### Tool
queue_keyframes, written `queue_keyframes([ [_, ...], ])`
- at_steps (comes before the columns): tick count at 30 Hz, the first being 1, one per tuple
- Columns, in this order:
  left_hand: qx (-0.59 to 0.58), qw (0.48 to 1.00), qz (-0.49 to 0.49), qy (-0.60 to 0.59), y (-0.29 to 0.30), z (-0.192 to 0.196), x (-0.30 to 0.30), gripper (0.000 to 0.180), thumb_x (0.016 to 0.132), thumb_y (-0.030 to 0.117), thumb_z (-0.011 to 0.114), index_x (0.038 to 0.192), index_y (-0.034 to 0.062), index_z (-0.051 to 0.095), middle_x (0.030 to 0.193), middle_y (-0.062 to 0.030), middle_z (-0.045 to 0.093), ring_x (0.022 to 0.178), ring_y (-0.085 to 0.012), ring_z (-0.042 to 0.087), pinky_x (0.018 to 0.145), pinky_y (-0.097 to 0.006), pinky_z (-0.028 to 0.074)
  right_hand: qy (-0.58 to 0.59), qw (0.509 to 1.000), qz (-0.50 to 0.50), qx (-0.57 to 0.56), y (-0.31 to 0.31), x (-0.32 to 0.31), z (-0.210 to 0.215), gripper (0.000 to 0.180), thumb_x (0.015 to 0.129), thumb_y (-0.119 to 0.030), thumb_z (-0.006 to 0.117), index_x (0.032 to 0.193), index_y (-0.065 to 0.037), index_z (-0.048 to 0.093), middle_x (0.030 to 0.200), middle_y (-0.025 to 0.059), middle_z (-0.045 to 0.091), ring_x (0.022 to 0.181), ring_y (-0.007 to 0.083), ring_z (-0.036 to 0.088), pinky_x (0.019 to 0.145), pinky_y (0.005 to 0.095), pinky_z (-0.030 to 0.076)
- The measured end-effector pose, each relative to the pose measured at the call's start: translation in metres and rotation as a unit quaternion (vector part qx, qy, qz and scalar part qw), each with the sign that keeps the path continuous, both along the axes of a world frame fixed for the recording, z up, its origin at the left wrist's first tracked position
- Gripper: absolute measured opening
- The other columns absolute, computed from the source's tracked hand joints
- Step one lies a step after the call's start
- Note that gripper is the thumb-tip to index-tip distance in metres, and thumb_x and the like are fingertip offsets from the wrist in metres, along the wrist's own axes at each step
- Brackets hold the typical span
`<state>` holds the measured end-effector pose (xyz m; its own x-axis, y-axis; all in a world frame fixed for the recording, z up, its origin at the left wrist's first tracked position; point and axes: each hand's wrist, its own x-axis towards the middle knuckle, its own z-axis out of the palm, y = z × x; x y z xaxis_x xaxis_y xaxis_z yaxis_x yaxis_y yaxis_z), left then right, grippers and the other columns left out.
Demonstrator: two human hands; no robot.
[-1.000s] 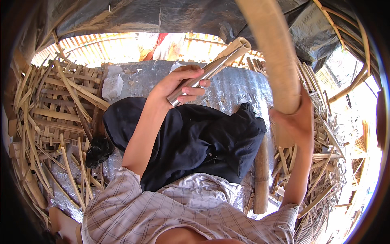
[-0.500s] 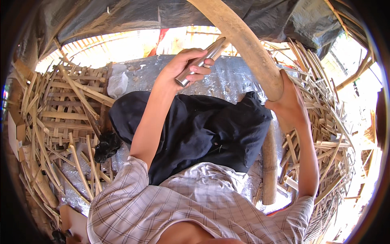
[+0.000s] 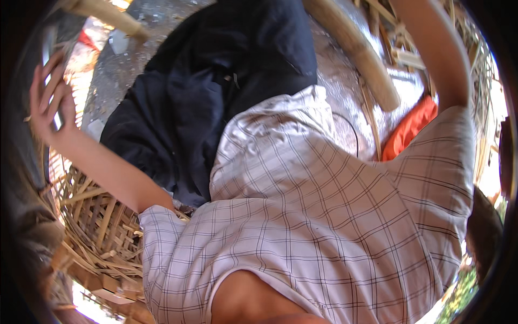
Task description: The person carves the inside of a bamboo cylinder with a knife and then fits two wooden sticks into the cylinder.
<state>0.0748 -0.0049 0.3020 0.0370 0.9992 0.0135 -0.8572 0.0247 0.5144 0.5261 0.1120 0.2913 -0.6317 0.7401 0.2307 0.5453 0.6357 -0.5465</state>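
At the far left my left hand [image 3: 53, 105] is raised, its fingers curled round a shiny metal tube-like tool [image 3: 58, 122]. Motion smears the tool, and the fingers cover much of it. My right forearm [image 3: 440, 48] reaches up past the top right edge, so the right hand and whatever it holds are out of sight. Near the left hand, a thick bamboo piece [image 3: 116, 19] slants in from the top edge, its end close to my dark trousers [image 3: 216, 81]. I cannot tell whether it is the piece seen earlier.
A bamboo pole [image 3: 361, 59] lies on the silvery ground sheet [image 3: 329, 59] to the right of my legs. Beside it is a bright orange cloth-like thing [image 3: 410, 127]. Woven bamboo strips [image 3: 105, 221] stand at the lower left. More strips are at the upper right.
My view has tilted and turned. The left hand has swung out to the far left with the metal tool. The right hand, earlier on a thick bamboo piece's end, has left the picture.
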Motion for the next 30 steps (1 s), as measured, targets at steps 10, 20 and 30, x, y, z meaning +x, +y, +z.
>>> queue_keyframes([
  [10,-0.002,0.996,0.059,0.06,-0.028,-0.013,-0.002,0.045,0.101,0.005,0.05,0.129,-0.0195,0.024,0.095,-0.0126,0.045,0.038,-0.0062,0.043,0.028,-0.015,0.042,-0.146,0.971,-0.064,-0.179,-0.052,0.127,-0.041,0.072,0.061,-0.02,0.083,0.121,0.009,0.06,0.098,0.0281,0.07,0.094,0.0376,0.072,0.086,0.0426,0.055],
  [20,0.001,0.979,0.056,0.197,-0.019,-0.007,-0.01,0.062,0.102,0.01,0.049,0.146,-0.0248,0.023,0.119,-0.0237,0.056,0.048,-0.0022,0.04,0.032,-0.011,0.033,-0.13,0.976,-0.019,-0.172,-0.021,0.107,-0.049,0.072,0.062,-0.02,0.083,0.123,0.009,0.059,0.099,0.0265,0.07,0.094,0.0363,0.071,0.087,0.0422,0.055],
  [30,0.018,0.991,0.029,0.127,-0.031,-0.003,-0.023,0.062,0.107,0.015,0.044,0.147,-0.0259,0.018,0.112,-0.0228,0.059,0.043,-0.0036,0.046,0.037,-0.014,0.044,-0.122,0.987,0.053,-0.089,-0.024,0.066,-0.029,0.072,0.063,-0.019,0.083,0.124,0.009,0.058,0.101,0.025,0.07,0.095,0.0349,0.071,0.087,0.0417,0.056],
])
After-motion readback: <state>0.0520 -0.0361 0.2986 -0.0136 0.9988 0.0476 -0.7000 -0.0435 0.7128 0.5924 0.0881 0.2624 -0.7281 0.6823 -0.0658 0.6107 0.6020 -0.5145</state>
